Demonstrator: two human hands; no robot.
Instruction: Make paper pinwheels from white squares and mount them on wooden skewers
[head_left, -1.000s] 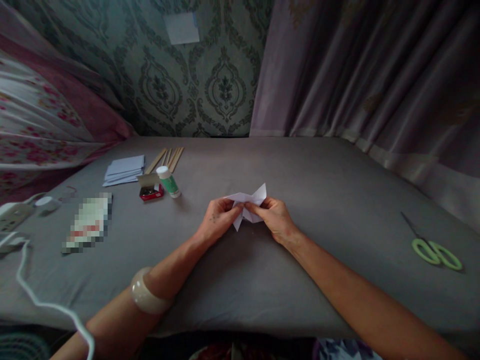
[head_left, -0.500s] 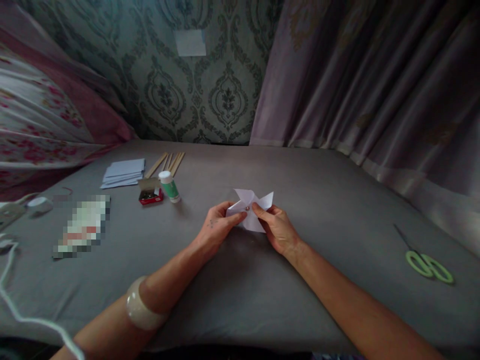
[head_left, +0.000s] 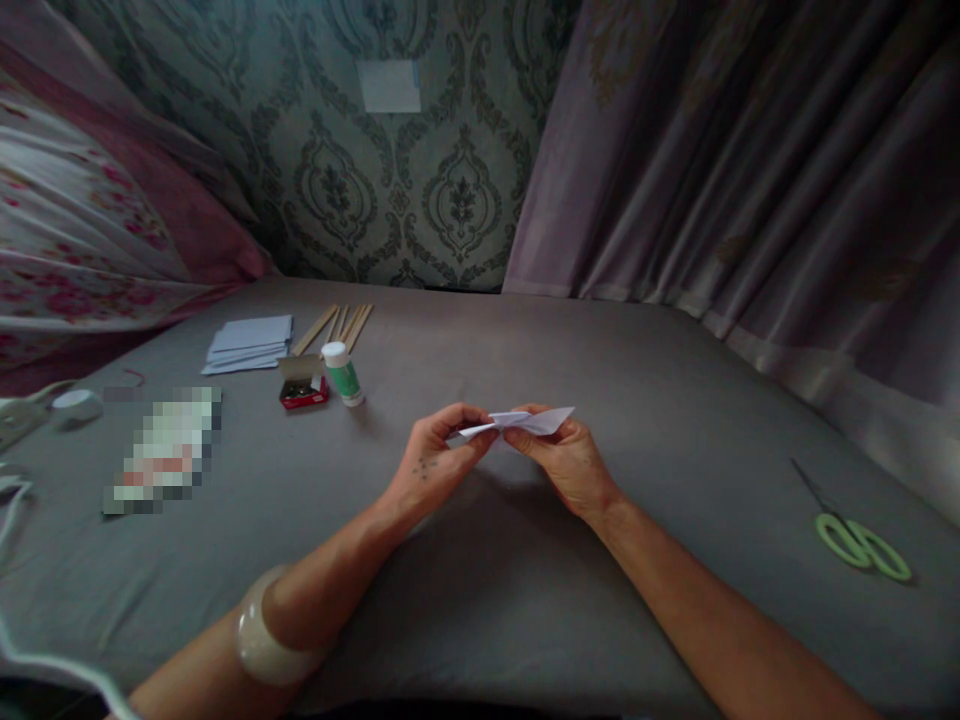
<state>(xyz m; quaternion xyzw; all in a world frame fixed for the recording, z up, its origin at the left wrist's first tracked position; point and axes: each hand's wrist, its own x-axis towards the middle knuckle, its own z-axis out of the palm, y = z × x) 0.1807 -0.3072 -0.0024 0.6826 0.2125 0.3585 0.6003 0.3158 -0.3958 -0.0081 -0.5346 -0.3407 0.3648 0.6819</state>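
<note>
A white paper pinwheel (head_left: 536,422) is held between both hands above the grey cloth, seen nearly edge-on. My left hand (head_left: 442,450) pinches its left side near the middle, thumb below and fingers behind. On the other side, my right hand (head_left: 574,460) grips it with the thumb close to the centre and the fingers behind the paper. The thumbs almost meet. From this angle the pinwheel's centre is mostly hidden, and so are several fingertips.
To the left stand a green-and-white glue bottle (head_left: 343,376) and an open red box (head_left: 304,396) of small dark pieces. Behind them lie wooden sticks (head_left: 358,327) and stacked paper (head_left: 247,345). Green-handled scissors (head_left: 855,540) lie far right. A white cable (head_left: 52,662) crosses the left edge.
The pinwheel has been tipped from facing me to nearly edge-on, so its centre fastener no longer shows. Both hands have turned with it and keep their hold. The view has shifted slightly.
</note>
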